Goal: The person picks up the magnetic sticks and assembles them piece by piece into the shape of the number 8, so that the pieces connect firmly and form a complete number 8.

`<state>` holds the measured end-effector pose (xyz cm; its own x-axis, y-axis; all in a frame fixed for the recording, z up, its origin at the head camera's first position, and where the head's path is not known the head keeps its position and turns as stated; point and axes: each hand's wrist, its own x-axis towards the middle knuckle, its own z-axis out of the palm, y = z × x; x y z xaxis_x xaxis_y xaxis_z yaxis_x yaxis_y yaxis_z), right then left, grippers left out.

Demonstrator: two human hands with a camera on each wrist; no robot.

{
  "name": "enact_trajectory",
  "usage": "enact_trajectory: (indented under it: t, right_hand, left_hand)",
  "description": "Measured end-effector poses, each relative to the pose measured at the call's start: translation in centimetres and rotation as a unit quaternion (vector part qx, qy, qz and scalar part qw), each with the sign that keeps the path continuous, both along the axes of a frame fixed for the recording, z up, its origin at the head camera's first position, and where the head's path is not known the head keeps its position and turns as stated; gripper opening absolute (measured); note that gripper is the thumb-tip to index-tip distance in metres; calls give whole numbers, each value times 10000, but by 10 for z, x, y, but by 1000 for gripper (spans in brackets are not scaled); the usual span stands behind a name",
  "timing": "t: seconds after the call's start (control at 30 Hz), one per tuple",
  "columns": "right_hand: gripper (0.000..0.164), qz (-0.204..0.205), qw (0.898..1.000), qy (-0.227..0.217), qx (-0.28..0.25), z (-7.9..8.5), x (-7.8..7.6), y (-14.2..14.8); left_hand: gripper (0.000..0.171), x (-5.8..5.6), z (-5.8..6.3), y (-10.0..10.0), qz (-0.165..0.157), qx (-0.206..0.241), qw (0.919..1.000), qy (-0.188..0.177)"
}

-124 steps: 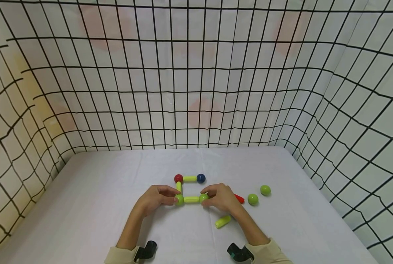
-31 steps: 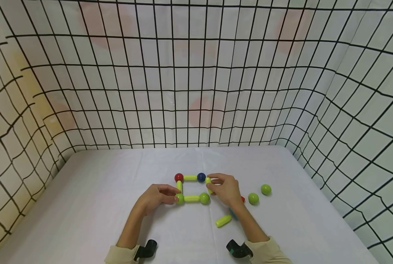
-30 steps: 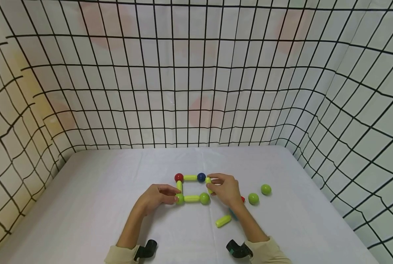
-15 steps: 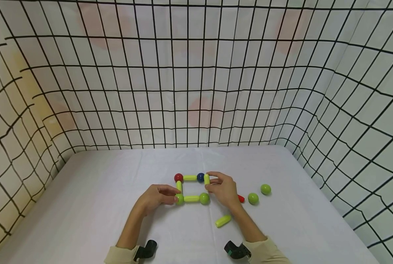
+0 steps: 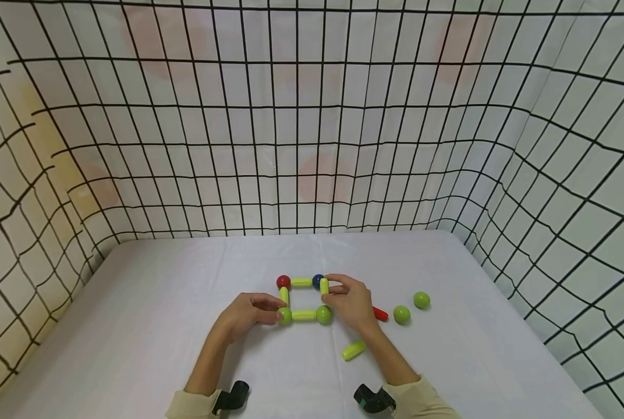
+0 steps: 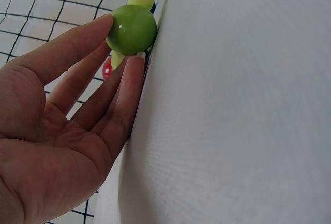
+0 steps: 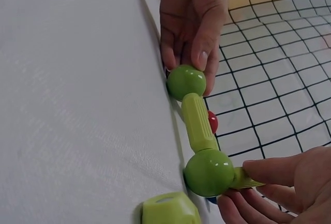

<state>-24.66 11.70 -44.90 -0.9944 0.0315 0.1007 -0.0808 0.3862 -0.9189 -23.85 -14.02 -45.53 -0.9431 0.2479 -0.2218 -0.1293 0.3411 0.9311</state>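
Observation:
On the white table, toy rods and balls lie in a four-sided outline: a red ball [image 5: 283, 282], a far rod [image 5: 301, 282], a blue ball [image 5: 318, 281], a left rod [image 5: 284, 297], a near rod [image 5: 304, 315] and two green balls. My left hand [image 5: 245, 314] pinches the near-left green ball [image 6: 132, 29] between thumb and fingers. My right hand [image 5: 351, 299] pinches a yellow-green rod [image 5: 325, 286] on the right side, its far end at the blue ball. In the right wrist view, that rod's near end meets the near-right green ball [image 7: 209, 172].
Right of the outline lie a red rod [image 5: 380, 314], partly behind my right hand, and two loose green balls, one nearer [image 5: 401, 315] and one farther [image 5: 421, 300]. A loose yellow-green rod [image 5: 354, 350] lies beside my right forearm. Black netting [image 5: 312, 145] encloses the table.
My right hand went from the near-right green ball to holding a yellow-green rod, then brought it left, in line between blue and green balls. My left hand stayed put.

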Motion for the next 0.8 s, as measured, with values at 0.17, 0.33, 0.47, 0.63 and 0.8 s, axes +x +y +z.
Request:
enact_trajectory:
  t: [0.17, 0.33, 0.47, 0.63, 0.8]
  right_hand:
    - [43, 62, 10000, -9, -14, -2, -1, 0]
    - [42, 128, 9999, -32, 24, -5, -2, 0]
    - [42, 133, 9998, -69, 105, -5, -1, -1]
    - [42, 173, 9991, -131, 376, -4, -1, 0]
    - [45, 333, 9973, -246, 600, -2, 0, 1]
  left_hand:
    - [30, 0, 0, 0, 5, 1, 10000, 3]
    - [30, 0, 0, -1, 10, -1, 10000, 0]
    - [30, -1, 0, -1, -3, 8, 10000, 5]
    - [30, -1, 0, -1, 2, -13, 10000, -1]
    - [29, -1, 0, 0, 32, -72, 10000, 0]
